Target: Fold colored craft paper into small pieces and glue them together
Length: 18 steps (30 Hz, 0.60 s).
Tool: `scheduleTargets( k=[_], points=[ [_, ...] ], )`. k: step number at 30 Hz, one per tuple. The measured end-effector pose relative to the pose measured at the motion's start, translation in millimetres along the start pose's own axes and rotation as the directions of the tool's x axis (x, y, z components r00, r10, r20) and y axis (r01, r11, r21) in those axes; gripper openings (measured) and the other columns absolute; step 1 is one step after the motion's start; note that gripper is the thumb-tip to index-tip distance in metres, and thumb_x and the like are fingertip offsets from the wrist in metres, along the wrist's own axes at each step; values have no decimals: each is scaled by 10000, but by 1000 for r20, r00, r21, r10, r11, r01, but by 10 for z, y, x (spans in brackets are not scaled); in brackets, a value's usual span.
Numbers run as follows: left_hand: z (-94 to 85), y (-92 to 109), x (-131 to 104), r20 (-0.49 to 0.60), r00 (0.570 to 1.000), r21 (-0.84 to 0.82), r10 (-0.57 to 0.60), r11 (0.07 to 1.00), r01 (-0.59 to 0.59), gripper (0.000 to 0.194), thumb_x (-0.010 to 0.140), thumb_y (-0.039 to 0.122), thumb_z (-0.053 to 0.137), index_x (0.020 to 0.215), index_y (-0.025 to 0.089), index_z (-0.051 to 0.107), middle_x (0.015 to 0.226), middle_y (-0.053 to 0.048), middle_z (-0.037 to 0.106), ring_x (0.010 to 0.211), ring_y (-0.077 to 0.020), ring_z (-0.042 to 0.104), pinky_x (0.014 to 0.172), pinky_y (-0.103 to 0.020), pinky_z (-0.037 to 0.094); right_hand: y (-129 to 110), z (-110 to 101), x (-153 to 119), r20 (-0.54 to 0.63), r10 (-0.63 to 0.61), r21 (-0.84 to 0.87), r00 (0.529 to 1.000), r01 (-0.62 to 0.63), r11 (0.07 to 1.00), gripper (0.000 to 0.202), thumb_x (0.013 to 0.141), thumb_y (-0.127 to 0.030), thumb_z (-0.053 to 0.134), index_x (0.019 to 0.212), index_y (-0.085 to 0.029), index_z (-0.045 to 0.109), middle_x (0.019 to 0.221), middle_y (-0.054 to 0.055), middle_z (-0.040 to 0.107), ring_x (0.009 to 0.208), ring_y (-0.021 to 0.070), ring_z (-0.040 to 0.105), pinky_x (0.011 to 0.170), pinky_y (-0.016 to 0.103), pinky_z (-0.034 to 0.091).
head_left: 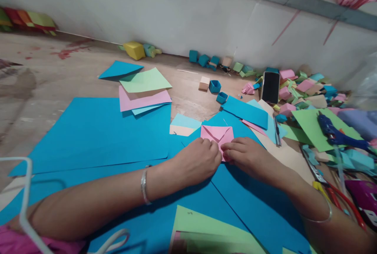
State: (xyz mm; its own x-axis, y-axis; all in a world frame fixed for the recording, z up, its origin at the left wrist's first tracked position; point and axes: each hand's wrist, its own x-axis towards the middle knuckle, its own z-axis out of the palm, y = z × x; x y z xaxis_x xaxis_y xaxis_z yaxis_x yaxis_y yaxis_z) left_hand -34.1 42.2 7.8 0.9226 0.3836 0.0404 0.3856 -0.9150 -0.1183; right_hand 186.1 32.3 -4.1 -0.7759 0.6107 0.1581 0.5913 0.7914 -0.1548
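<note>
A small square of pink paper (214, 132) lies on large blue sheets, with its upper edges folded inward to a point like an envelope flap. My left hand (200, 159) has its fingers curled closed on the paper's lower left part. From the other side, my right hand (247, 155) presses its bunched fingers onto the paper's right edge. The two hands nearly meet over the lower half of the paper and hide much of it. Both fingertips rest low on the blue sheet (123, 136).
Small folded paper boxes (215, 86) stand by the wall. To the right are a phone (270, 87), a heap of paper pieces (309, 89), a craft knife (277, 130), a blue glue gun (335, 134) and red-handled scissors (347, 199). Loose coloured sheets (145, 81) lie left of centre.
</note>
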Motion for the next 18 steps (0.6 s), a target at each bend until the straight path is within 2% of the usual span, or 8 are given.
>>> scheduleTargets(
  k=[3,6,8,12,15,18],
  points=[
    [45,-22,10,-26,1000,-51,-3,999,1,144,873,90,472,885,92,615,845,-129,628,778,-244,567,621,-352,374,16,-15,12,-61,63,131,996,-54,990,192,949,-195,497,907,-167,683,1020,98,720,916,190,647,781,328,470],
    [106,-93,38,-3,998,-213,-60,975,58,148,885,92,475,886,101,623,847,-108,647,779,-225,581,638,-338,403,27,-37,11,-69,227,304,972,-196,932,188,944,-242,514,943,-186,693,936,74,733,894,180,655,789,314,482],
    [142,-160,60,8,988,-345,-154,927,147,166,892,106,470,934,116,630,909,-103,666,838,-224,595,681,-333,432,24,-38,18,-54,361,390,931,-313,866,194,934,-284,529,902,-205,704,896,48,736,854,172,658,761,298,491],
    [180,-256,87,30,933,-548,-358,775,315,218,894,119,455,1012,146,637,981,-88,686,904,-219,607,762,-328,455,4,18,49,-15,592,474,806,-516,714,207,899,-348,563,836,-210,704,807,13,720,722,161,633,647,272,459],
    [172,-268,97,57,904,-617,-424,697,366,203,910,148,459,1001,146,640,980,-79,688,870,-200,610,753,-306,450,-7,73,64,-19,664,454,748,-585,672,240,880,-388,572,786,-199,685,708,-3,674,652,150,580,590,261,398],
    [146,-264,105,79,894,-615,-440,685,392,168,916,188,479,948,147,638,935,-70,682,817,-194,602,709,-297,435,-12,98,69,-40,685,423,727,-609,671,281,872,-423,569,744,-191,659,652,-9,624,619,140,539,574,256,361]
  ],
)
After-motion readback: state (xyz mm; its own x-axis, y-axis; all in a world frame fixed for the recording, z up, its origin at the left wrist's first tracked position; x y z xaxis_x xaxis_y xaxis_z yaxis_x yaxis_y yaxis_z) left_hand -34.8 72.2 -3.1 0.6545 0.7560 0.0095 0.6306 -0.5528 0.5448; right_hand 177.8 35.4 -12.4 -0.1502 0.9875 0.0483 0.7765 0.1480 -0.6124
